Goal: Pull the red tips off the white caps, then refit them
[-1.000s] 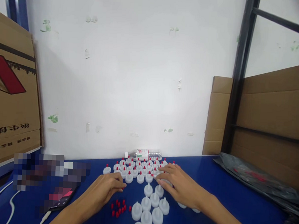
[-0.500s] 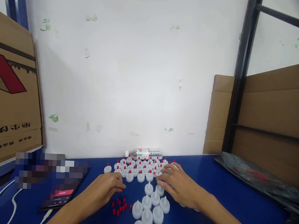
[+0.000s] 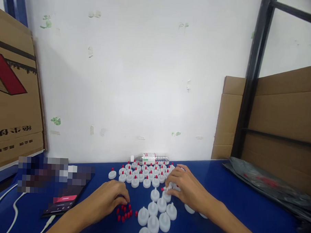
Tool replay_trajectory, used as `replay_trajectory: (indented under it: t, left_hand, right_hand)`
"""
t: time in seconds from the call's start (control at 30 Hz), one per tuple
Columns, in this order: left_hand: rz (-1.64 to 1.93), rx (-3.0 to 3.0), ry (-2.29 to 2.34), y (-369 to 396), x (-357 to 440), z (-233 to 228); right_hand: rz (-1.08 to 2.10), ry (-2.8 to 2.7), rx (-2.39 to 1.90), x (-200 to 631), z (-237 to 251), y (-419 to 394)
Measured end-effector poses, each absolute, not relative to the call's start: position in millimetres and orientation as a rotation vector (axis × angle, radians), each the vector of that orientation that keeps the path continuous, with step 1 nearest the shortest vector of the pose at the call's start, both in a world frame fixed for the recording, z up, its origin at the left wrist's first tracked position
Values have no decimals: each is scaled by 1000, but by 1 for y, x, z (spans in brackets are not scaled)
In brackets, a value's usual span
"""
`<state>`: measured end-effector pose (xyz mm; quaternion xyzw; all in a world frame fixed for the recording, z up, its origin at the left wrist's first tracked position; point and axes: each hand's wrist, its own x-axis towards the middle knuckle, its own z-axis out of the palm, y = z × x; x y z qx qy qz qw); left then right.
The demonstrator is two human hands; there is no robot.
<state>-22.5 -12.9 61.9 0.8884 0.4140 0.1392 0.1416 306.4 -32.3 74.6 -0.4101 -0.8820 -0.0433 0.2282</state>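
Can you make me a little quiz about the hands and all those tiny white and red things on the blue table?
1. True or false: the water bottle stands upright.
2. What colour are the tiny loose tips by the left hand?
3. The right hand rests at: A) the phone B) the white caps C) the black bag

Key
1. False, it lies on its side by the wall.
2. Red.
3. B.
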Motion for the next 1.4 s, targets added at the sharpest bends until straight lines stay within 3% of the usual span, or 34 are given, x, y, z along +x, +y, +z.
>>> replay_trajectory:
  t: [0.43,0.7,0.97,1.17,1.4]
  left_hand:
    - [646,2661,1200,-43,-3,83]
    - [465,2733,1062,-77,28,80]
    - [510,2690,1141,-70,35,73]
    - [659,2466,1018,-66,30,75]
    - [781,2165,1148,-25,1,66]
  right_hand:
    - [17,-2368,-857,284,72,-57]
    - [-104,-2424,-458,259,68,-80]
    - [-148,-2383,-461,264,70,-69]
    - [-495,-2328,-369,267,78,-68]
    - [-641,-2142,-755,325,89,-29]
